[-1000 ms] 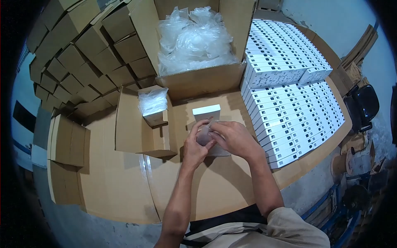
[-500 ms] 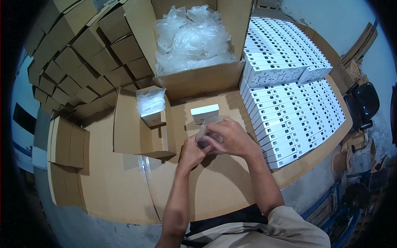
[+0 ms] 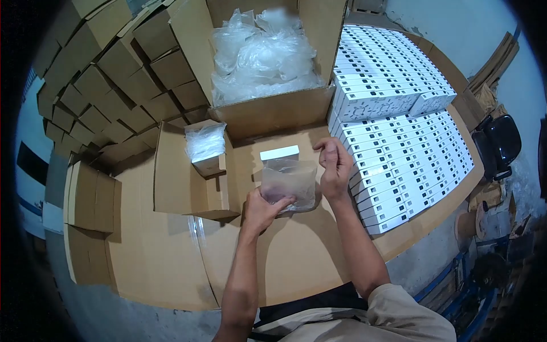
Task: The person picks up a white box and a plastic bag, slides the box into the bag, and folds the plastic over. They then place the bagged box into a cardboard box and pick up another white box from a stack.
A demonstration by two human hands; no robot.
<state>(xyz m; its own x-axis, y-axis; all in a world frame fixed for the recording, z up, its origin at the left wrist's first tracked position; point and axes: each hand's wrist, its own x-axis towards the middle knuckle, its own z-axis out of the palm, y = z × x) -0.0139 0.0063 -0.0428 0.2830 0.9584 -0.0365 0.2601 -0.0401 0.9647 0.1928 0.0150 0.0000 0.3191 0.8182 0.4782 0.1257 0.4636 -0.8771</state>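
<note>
My left hand [image 3: 266,210] is closed on the near left part of a clear plastic bag [image 3: 296,181], its thumb lying over the film. The bag is spread out and looks flat, with its far edge in front of a small white box [image 3: 279,153] standing on the cardboard surface. To the right of the bag, apart from it, my right hand [image 3: 335,168] is raised with its fingers curled in. Nothing shows in those fingers. That hand is close to the left side of the stacked white boxes [image 3: 399,165].
A large carton [image 3: 273,117] full of clear plastic bags [image 3: 265,57] stands at the back. Left of the white box is a smaller open carton [image 3: 179,182] holding a bundle of wrapped items [image 3: 206,142]. Many brown cartons [image 3: 102,91] are piled at the far left.
My right hand has let go of the plastic bag and moved up and right. The bag, bunched between both hands before, is now spread out in my left hand.
</note>
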